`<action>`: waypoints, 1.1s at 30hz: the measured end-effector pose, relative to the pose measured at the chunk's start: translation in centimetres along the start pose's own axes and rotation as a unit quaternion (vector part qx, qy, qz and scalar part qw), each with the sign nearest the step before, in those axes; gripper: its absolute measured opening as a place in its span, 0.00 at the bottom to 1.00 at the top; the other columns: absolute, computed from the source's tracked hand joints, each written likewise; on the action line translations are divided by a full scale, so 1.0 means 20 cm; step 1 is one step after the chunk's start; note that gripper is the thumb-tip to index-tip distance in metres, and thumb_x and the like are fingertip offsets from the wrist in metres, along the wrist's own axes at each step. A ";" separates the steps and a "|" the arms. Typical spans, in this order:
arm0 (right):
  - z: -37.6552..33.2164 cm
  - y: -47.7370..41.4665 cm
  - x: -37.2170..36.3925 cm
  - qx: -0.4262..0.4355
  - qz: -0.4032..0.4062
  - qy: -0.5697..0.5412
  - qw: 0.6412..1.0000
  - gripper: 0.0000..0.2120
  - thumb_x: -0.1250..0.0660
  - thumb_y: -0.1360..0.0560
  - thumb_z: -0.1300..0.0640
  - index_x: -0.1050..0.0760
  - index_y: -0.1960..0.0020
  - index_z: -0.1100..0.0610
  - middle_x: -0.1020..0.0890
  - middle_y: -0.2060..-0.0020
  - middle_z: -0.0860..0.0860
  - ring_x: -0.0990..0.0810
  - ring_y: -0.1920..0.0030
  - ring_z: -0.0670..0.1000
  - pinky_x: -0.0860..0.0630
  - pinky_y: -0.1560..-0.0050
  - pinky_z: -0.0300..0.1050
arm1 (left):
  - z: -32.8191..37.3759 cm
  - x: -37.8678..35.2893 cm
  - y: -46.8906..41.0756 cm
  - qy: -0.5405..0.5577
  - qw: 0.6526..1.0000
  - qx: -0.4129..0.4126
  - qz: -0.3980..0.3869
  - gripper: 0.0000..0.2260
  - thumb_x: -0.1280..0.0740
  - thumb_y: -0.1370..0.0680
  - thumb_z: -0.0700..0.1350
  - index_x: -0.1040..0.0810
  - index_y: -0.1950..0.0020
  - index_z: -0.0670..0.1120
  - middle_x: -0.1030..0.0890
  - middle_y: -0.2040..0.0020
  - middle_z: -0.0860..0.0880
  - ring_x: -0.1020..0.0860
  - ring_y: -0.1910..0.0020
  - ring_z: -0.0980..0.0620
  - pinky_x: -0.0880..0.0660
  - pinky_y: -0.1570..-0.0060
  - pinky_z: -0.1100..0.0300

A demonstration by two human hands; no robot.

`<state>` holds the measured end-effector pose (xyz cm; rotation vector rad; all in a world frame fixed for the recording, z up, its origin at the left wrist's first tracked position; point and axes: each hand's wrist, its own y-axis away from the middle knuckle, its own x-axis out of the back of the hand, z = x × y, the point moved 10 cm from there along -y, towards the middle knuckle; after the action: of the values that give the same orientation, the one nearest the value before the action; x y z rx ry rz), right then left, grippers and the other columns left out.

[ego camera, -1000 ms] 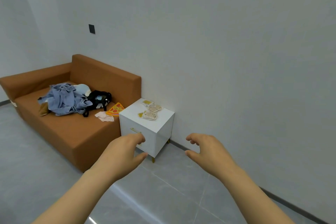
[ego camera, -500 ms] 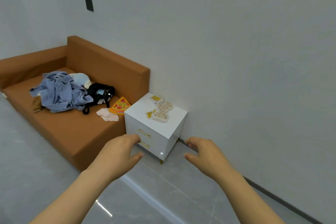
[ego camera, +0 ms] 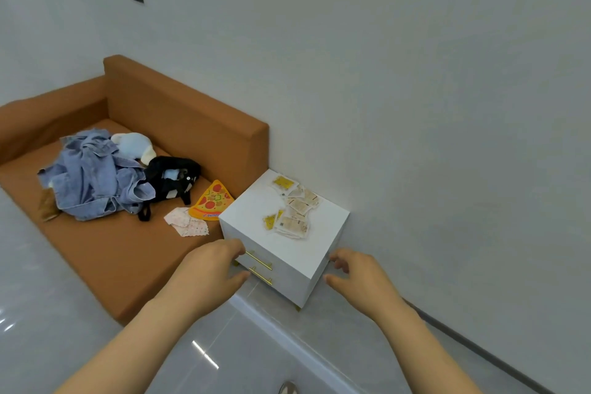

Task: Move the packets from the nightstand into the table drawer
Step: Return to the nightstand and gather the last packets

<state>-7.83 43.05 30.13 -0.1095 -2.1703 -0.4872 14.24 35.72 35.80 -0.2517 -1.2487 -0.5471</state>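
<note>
Several small beige and yellow packets [ego camera: 293,209] lie scattered on top of a white nightstand [ego camera: 252,205] that stands against the wall beside a sofa. The nightstand has two drawers with gold bar handles [ego camera: 259,261]. My left hand [ego camera: 209,270] hovers in front of the nightstand's left front, fingers loosely curled, holding nothing. My right hand [ego camera: 356,272] hovers by its right front corner, fingers loosely curled and empty. Neither hand touches a packet.
An orange-brown sofa [ego camera: 105,253] sits left of the nightstand, carrying a pile of blue denim clothes [ego camera: 92,176], a black item [ego camera: 171,179], a pizza-slice toy [ego camera: 212,200] and a patterned cloth [ego camera: 187,222]. Grey tiled floor [ego camera: 243,355] lies below, white wall behind.
The view has closed in on the nightstand, which now looks larger and nearer. Both hands have come up close to its front corners, still empty.
</note>
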 end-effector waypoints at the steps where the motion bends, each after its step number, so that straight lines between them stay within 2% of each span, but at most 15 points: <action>1: 0.01 -0.07 0.00 -0.002 -0.004 -0.001 1.000 0.19 0.32 0.27 0.49 0.27 0.36 0.49 0.21 0.44 0.47 0.23 0.44 0.47 0.26 0.44 0.41 | -0.01 -0.01 -0.06 0.000 1.000 0.003 -0.004 0.16 0.35 0.23 0.53 0.27 0.37 0.51 0.23 0.40 0.54 0.25 0.42 0.56 0.35 0.54 0.68; 11: 0.08 -0.61 -0.05 -0.052 -0.038 -0.017 0.998 0.19 0.32 0.26 0.51 0.27 0.36 0.52 0.21 0.44 0.49 0.23 0.45 0.48 0.27 0.46 0.41 | -0.22 -0.10 -0.61 0.004 0.998 0.018 -0.054 0.17 0.35 0.23 0.53 0.27 0.37 0.50 0.23 0.39 0.54 0.25 0.42 0.56 0.35 0.55 0.68; 16: 0.13 -0.85 -0.14 -0.126 -0.031 -0.072 0.989 0.19 0.31 0.26 0.50 0.27 0.37 0.51 0.21 0.45 0.48 0.22 0.47 0.47 0.25 0.47 0.40 | -0.41 -0.19 -0.94 0.030 0.994 0.010 -0.105 0.16 0.35 0.26 0.52 0.26 0.39 0.53 0.21 0.42 0.56 0.24 0.44 0.56 0.26 0.50 0.60; 20: 0.15 -1.00 -0.25 -0.193 -0.027 -0.093 0.976 0.19 0.31 0.26 0.49 0.27 0.37 0.51 0.21 0.45 0.48 0.22 0.49 0.47 0.27 0.51 0.38 | -0.56 -0.24 -1.20 0.004 0.989 -0.019 -0.143 0.14 0.35 0.25 0.52 0.26 0.41 0.50 0.22 0.44 0.53 0.24 0.45 0.53 0.31 0.56 0.62; 26: 0.11 -1.20 -0.38 -0.269 -0.019 -0.119 0.956 0.18 0.31 0.26 0.50 0.26 0.37 0.53 0.21 0.46 0.49 0.22 0.49 0.48 0.27 0.50 0.37 | -0.73 -0.35 -1.56 -0.017 0.975 -0.068 -0.212 0.16 0.36 0.24 0.51 0.28 0.37 0.50 0.22 0.40 0.51 0.24 0.42 0.51 0.26 0.47 0.58; 30: 0.15 -1.33 -0.47 -0.310 -0.017 -0.145 0.940 0.18 0.31 0.26 0.51 0.26 0.38 0.54 0.21 0.47 0.50 0.22 0.49 0.49 0.26 0.50 0.40 | -0.79 -0.47 -1.72 -0.023 0.964 -0.085 -0.249 0.16 0.36 0.24 0.51 0.28 0.37 0.49 0.22 0.40 0.51 0.24 0.43 0.52 0.26 0.47 0.58; 33: 0.21 -1.45 -0.54 -0.338 -0.021 -0.162 0.927 0.19 0.30 0.26 0.50 0.27 0.38 0.54 0.21 0.45 0.51 0.21 0.49 0.51 0.21 0.48 0.46 | -0.83 -0.57 -1.80 -0.032 0.960 -0.082 -0.266 0.15 0.37 0.24 0.51 0.28 0.38 0.50 0.22 0.41 0.52 0.24 0.44 0.52 0.26 0.48 0.57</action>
<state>-11.70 19.11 10.53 -0.5551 -2.2243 -1.3060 6.77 0.35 15.83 -0.0673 -1.3384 -1.1179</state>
